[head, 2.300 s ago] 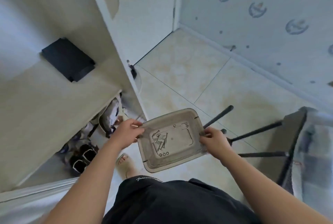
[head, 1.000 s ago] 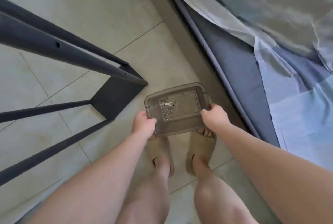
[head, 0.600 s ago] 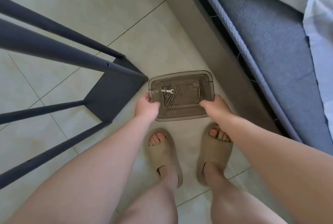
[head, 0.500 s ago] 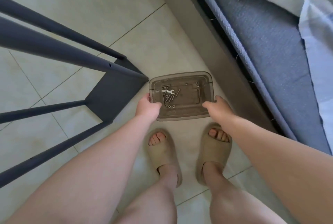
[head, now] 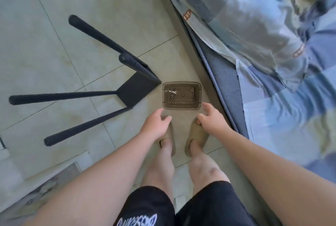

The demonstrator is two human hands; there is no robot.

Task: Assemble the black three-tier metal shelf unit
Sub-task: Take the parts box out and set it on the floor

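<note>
Smoky clear plastic tray point(head: 181, 107) flat on the tiled floor point(head: 54, 47), both hands off it. Left hand point(head: 156, 124) just short of the tray's near-left corner, fingers loosely spread, nothing held. Right hand point(head: 212, 118) just short of the near-right corner, fingers likewise spread and empty.

Left of the tray: black shelf frame point(head: 135, 92) on its side, one corner of its flat panel almost touching the tray's far-left corner, legs fanned out away from the tray. Right of the tray: bed point(head: 223, 80) close alongside, blue patchwork bedding point(head: 272, 43) on top, blurred. Near side of the tray: tan slippers point(head: 168, 135), toes pointed at it, tips partly covered by the hands. Black shorts point(head: 145, 205) nearest the camera.

Counts: one tray; one small silver wrench point(head: 173, 92) inside, far-left part; a handful of dark screws point(head: 173, 96) and small rings beside it, too small to count; one frame with four legs in sight; two slippers; two hands.

Against half a second ago: tray then gripped at its near edge by both hands, now let go on the floor in about the same spot beside the frame corner; hands drawn back toward the slippers; view from higher up.
</note>
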